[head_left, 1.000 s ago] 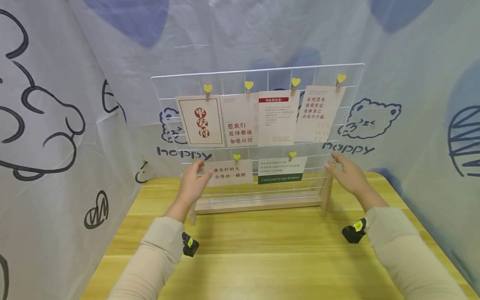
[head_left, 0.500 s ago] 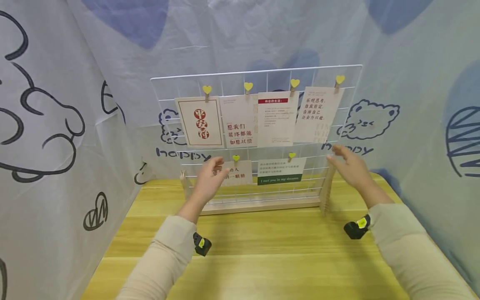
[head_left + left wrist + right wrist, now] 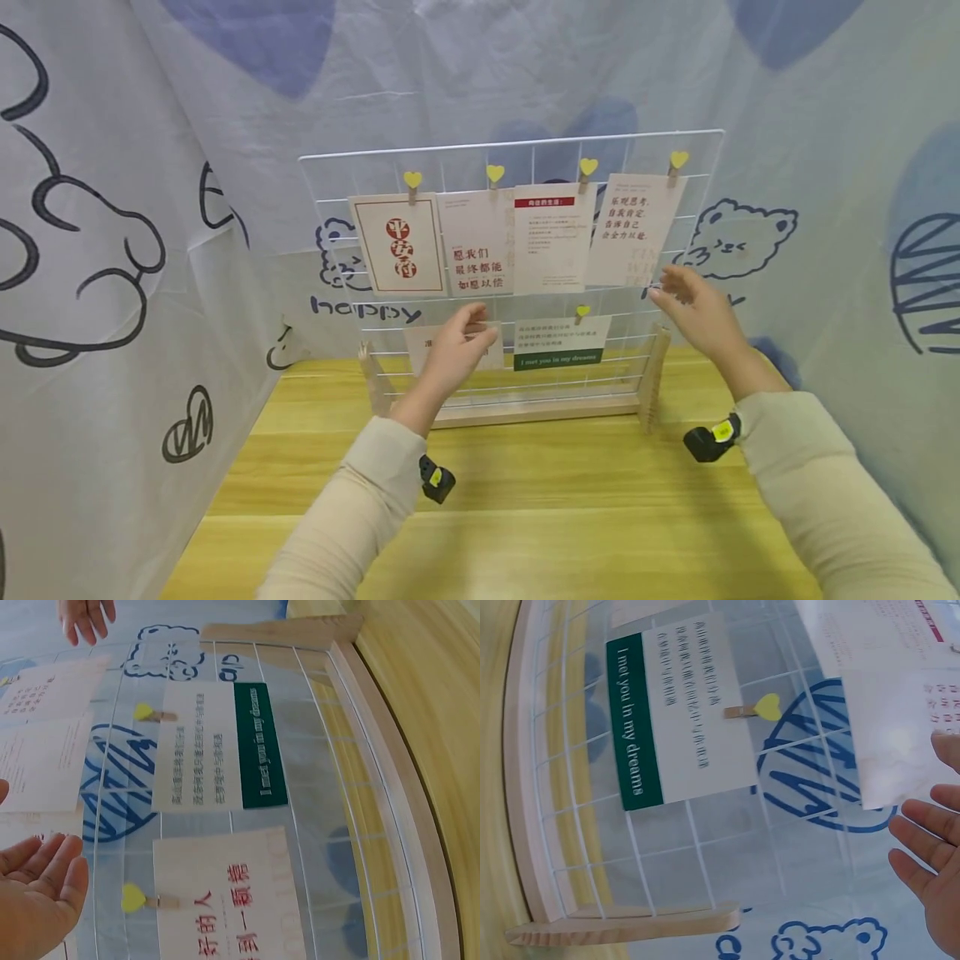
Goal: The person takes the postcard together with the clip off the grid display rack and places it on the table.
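Observation:
A white wire grid [image 3: 517,144] in a wooden stand [image 3: 540,410] carries two rows of printed cards held by yellow heart clips. My left hand [image 3: 461,346], fingers relaxed and holding nothing, is in front of the lower-left card [image 3: 225,900] and covers part of it in the head view. To its right hangs the card with a green band [image 3: 690,712]. My right hand [image 3: 701,312], also holding nothing, hovers with loosely bent fingers beside the lower corner of the upper-right card [image 3: 633,225]. Its clip [image 3: 678,160] shows above.
Also in the upper row hang a card with a red-lined border [image 3: 375,250], a card with red writing [image 3: 480,237] and a card with a red banner [image 3: 551,242]. The wooden tabletop [image 3: 525,500] lies in front; patterned cloth [image 3: 247,75] surrounds it.
My left hand has moved right, from the grid's left side across the lower-left card. The right hand has risen slightly toward the upper-right card. Cards and grid have stayed in place.

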`<state>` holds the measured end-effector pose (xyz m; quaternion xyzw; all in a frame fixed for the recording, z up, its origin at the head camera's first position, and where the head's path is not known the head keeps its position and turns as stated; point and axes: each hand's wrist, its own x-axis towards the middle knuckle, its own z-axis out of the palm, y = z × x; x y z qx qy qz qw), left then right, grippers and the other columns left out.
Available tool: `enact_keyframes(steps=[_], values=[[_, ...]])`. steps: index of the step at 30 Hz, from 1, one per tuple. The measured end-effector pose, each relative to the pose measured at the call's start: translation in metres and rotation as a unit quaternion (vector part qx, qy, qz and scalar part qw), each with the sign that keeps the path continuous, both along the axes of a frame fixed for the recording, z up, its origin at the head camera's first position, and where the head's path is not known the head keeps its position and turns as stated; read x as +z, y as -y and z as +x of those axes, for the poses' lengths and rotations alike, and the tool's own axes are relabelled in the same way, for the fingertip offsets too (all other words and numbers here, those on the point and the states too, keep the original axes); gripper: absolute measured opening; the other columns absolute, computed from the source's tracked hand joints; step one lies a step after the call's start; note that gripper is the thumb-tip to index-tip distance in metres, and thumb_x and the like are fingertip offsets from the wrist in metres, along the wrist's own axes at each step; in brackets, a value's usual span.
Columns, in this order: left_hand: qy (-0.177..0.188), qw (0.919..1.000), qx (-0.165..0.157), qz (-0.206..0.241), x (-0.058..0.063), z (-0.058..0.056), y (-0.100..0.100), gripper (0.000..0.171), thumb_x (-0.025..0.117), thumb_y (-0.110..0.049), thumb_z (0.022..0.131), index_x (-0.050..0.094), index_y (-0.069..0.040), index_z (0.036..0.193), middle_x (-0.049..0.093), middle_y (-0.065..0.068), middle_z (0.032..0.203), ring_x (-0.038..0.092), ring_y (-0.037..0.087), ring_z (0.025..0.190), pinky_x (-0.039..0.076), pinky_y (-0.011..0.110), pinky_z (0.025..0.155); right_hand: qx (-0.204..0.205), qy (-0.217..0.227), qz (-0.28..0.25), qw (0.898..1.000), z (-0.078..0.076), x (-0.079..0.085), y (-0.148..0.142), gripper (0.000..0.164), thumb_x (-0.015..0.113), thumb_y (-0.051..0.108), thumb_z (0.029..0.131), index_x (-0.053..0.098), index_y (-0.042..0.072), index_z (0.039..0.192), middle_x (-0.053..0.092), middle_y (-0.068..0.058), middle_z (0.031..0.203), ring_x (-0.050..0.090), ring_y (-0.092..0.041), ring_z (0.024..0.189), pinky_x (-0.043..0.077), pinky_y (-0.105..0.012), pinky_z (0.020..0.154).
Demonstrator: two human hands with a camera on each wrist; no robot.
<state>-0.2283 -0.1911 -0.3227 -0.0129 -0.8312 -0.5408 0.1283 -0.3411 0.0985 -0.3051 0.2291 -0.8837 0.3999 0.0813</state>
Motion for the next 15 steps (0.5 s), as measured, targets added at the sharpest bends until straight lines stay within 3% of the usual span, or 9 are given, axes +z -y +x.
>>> enact_keyframes(steps=[6, 15], values=[[0.004, 0.9998, -0.018, 0.010, -0.002, -0.011, -0.006, 0.047, 0.050, -0.025, 0.087, 0.036, -0.009, 0.128, 0.045, 0.006, 0.122, 0.042, 0.017, 0.107, 0.036, 0.033, 0.091, -0.002, 0.007, -0.030, 1.000, 0.001, 0.013, 0.004, 0.060, 0.046, 0.040, 0.087, 0.031, 0.002, 0.131, 0.040, -0.022, 0.124, 0.039, -0.036, 0.109, 0.033, -0.050, 0.088], [-0.002, 0.9988, -0.043, 0.023, -0.001, -0.024, -0.018, 0.045, 0.049, -0.023, 0.088, 0.036, -0.008, 0.129, 0.046, 0.004, 0.121, 0.043, 0.017, 0.107, 0.036, 0.032, 0.091, -0.005, 0.003, -0.067, 0.998, 0.000, 0.027, 0.003, 0.056, 0.046, 0.038, 0.087, 0.034, 0.000, 0.128, 0.043, -0.020, 0.123, 0.040, -0.035, 0.110, 0.034, -0.048, 0.089]])
